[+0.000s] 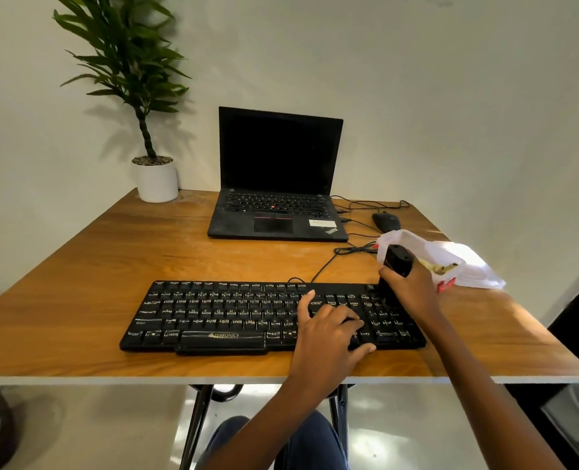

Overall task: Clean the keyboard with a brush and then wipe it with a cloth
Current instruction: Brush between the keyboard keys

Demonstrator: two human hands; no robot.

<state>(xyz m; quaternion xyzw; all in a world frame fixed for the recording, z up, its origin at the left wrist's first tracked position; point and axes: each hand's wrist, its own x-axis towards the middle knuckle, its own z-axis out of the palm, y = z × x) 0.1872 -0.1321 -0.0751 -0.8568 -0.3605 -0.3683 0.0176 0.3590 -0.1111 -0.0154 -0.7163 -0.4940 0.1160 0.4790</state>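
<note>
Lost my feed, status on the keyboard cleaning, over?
Right hand grips brush upright at keyboard right end. Left hand rests open on it. White bag just behind.

The keyboard (233, 313) is black with pale legends and gold lettering on its space bar. The brush (396, 262) is black. The table (111, 266) is orange-brown with a streaked wood grain and a pale front edge. The laptop (277, 157) is black, with a red dot among its keys, a red line above its touchpad and a white sticker. The mouse (386, 221) and cables (325, 266) are black. The bag (467, 262) is white with red and yellow bits. The pot (157, 181) is white, the plant (125, 56) dark green, the wall (451, 96) off-white, the trousers (315, 442) blue.
</note>
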